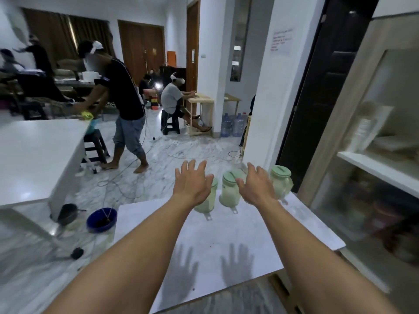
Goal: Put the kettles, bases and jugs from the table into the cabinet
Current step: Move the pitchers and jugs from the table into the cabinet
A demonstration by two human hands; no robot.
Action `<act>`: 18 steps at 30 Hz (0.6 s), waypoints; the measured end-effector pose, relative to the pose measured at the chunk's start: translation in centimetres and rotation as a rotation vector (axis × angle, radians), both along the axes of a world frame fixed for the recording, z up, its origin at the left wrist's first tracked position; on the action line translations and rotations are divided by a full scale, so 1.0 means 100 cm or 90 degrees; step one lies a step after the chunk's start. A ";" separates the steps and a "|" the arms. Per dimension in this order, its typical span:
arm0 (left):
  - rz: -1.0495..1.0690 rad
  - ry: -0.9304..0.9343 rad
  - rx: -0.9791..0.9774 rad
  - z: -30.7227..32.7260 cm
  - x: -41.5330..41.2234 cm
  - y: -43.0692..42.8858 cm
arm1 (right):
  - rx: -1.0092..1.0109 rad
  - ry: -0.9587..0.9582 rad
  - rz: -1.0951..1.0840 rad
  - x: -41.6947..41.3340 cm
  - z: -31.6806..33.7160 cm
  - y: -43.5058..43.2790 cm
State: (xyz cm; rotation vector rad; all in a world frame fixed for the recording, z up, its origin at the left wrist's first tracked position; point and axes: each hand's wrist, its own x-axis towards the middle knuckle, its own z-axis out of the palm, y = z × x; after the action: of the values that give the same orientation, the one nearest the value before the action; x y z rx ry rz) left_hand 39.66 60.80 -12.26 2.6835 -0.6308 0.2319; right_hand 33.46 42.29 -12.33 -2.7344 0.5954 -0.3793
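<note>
left hand (191, 184) – fingers spread, empty | right hand (256, 185) – same | three jugs (230, 189) on table (226, 234) beyond

A marble floor (158, 159) strewn with cables (127, 177) runs past white walls (210, 64), brown wooden doors (141, 48), a white side table (38, 150) and a black door (326, 87).
</note>
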 end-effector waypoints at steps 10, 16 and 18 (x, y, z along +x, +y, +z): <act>0.000 0.071 -0.001 -0.075 0.054 -0.016 | 0.080 0.013 0.025 0.070 -0.066 -0.004; 0.027 0.107 -0.049 -0.125 0.087 -0.055 | 0.133 0.026 0.021 0.103 -0.115 -0.049; 0.061 0.132 -0.075 -0.140 0.097 -0.070 | 0.158 0.031 0.012 0.118 -0.128 -0.065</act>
State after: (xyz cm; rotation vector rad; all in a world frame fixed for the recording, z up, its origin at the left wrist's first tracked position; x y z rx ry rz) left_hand 49.38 53.77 -26.25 2.5817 -0.4124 0.0145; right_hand 45.30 35.75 -25.14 -2.5152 0.5865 -0.2189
